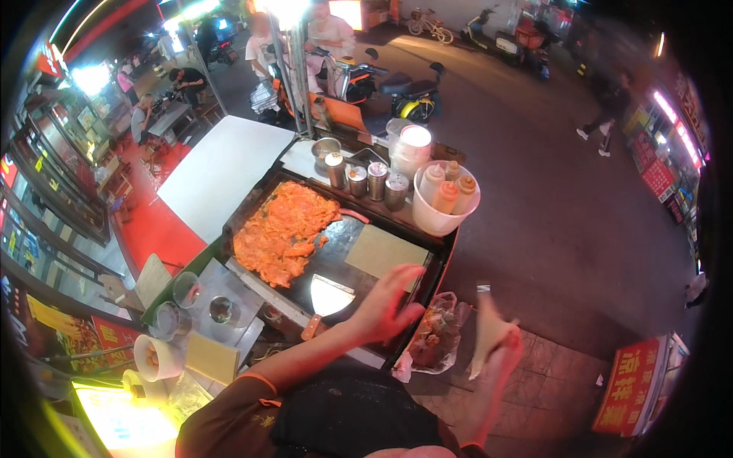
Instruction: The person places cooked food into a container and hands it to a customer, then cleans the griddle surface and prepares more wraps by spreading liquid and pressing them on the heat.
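Observation:
My left hand [390,306] is open, fingers spread, over the near right corner of the black griddle [343,229]. Below its fingertips lies a flat tan sheet [381,252], seemingly dough. My right hand [506,344], off to the right of the griddle, grips a pale, limp sheet or bag [487,332]; blur hides which, and a silvery tip shows at its top. Orange-sauced pieces of food [280,229], apparently meat, cover the griddle's left half. A broad metal scraper [332,296] rests at the near edge, its wooden handle [311,327] towards me. A sausage-like piece [354,215] lies behind.
Shaker tins [376,180] and a white tub [438,220] of squeeze bottles line the far edge. A plastic bag of scraps [438,338] hangs at the right. Tan sheets [212,358] and an egg tub [152,358] stand left. People and scooters [412,91] are beyond.

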Demonstrator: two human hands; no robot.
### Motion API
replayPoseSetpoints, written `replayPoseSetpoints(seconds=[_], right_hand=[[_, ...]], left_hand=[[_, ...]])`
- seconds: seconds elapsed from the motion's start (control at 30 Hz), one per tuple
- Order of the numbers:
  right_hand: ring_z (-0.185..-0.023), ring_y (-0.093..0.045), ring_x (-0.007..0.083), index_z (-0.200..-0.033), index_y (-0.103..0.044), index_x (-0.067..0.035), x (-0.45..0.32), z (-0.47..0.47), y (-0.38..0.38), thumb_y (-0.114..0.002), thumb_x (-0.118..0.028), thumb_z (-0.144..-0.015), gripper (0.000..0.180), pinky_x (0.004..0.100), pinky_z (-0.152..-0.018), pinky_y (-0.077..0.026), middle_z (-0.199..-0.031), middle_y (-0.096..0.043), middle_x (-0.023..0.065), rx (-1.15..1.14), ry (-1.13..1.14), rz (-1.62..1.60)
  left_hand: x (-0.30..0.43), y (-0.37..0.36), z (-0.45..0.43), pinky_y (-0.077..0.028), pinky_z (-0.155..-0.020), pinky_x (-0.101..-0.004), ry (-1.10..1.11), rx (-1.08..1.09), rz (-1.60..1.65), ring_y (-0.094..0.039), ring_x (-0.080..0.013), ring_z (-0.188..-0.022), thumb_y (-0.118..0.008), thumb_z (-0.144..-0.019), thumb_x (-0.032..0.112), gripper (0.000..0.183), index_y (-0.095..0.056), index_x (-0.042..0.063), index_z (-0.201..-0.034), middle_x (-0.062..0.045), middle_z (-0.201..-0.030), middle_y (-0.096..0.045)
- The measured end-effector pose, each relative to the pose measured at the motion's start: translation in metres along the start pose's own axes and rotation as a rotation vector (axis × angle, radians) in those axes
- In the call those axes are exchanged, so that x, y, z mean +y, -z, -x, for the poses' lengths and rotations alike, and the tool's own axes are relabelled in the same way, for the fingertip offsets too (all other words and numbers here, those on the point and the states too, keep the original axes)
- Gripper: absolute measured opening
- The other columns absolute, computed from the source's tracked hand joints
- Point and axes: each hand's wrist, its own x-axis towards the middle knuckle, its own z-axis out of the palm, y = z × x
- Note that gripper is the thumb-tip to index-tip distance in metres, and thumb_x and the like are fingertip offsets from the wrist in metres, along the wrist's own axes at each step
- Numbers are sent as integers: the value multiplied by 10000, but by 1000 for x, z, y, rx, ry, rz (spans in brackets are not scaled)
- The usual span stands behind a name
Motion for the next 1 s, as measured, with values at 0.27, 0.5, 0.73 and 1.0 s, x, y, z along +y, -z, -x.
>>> replayPoseSetpoints(seconds=[0.27,0.5,0.73,1.0], right_hand=[[-794,-581,213,-926,-612,-25,10,75,-178,-508,-3,-960,111,333,-723,-482,-862,-602,91,-389,366,626],[-862,-649,336,-925,-642,-17,12,151,-276,-602,3,-848,89,405,-760,-523,-897,-649,146,-474,762,728],[-851,-655,307,-903,-638,-13,39,233,-332,-545,22,-833,122,378,-795,-540,-890,-644,145,-585,733,690],[-1093,-702,330,-919,-642,-71,52,307,-375,-573,43,-789,187,503,-1100,-455,-964,-720,93,-1011,795,704]], left_hand=[[21,86,24,-549,-940,-382,576,-842,131,-723,-277,-1015,-677,-1038,372,466,-678,3,-1323,-140,-1147,-752],[-29,145,150,-550,-844,-280,704,-255,739,-657,-73,-950,-538,-1145,328,387,-719,14,-1279,4,-1060,-737],[-60,198,225,-559,-874,-293,700,71,1099,-672,-95,-978,-556,-1135,363,417,-654,15,-1344,-5,-1143,-721],[-63,253,252,-535,-1080,-426,764,449,1806,-651,-251,-1262,-490,-1132,245,422,-527,-20,-1458,-136,-1386,-653]])
